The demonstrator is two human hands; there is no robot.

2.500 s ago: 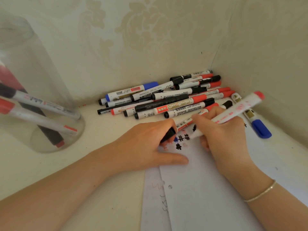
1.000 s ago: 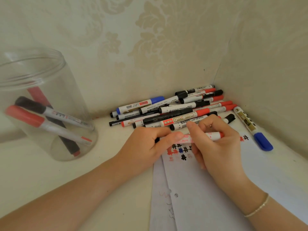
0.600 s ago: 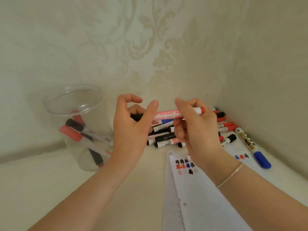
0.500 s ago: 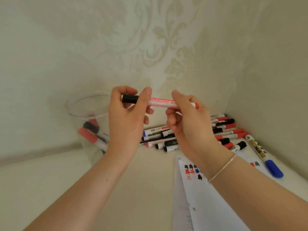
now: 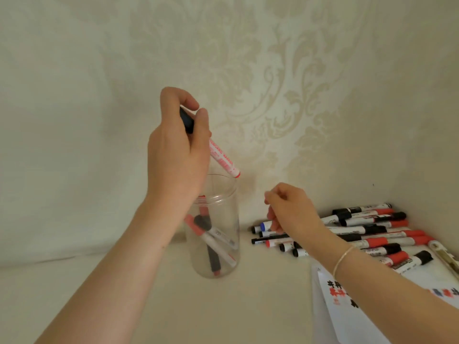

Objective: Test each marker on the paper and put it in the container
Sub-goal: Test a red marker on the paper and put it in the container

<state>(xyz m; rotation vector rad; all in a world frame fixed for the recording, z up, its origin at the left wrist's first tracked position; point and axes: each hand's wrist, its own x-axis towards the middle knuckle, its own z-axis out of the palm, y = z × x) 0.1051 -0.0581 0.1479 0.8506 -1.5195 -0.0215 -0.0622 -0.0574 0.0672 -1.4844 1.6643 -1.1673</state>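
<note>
Head view: right hand [image 5: 291, 208] hangs loosely curled, holding nothing, above the marker pile [image 5: 367, 233]; left hand [image 5: 177, 150] pinches the capped marker [image 5: 222, 157], tilted, its red end at the clear container's [image 5: 216, 244] rim.

A single head-worn wide-angle view looks forward and slightly down into the corner where two patterned walls [image 5: 285, 83] meet, with both forearms entering from the lower edge. The left hand [image 5: 177, 150], gripping a marker [image 5: 221, 155], sits near frame centre at close range, directly above the clear container [image 5: 216, 229]. The marker pile [image 5: 367, 234] and paper [image 5: 372, 306] lie right of and below that grip; no second view exists.
</note>
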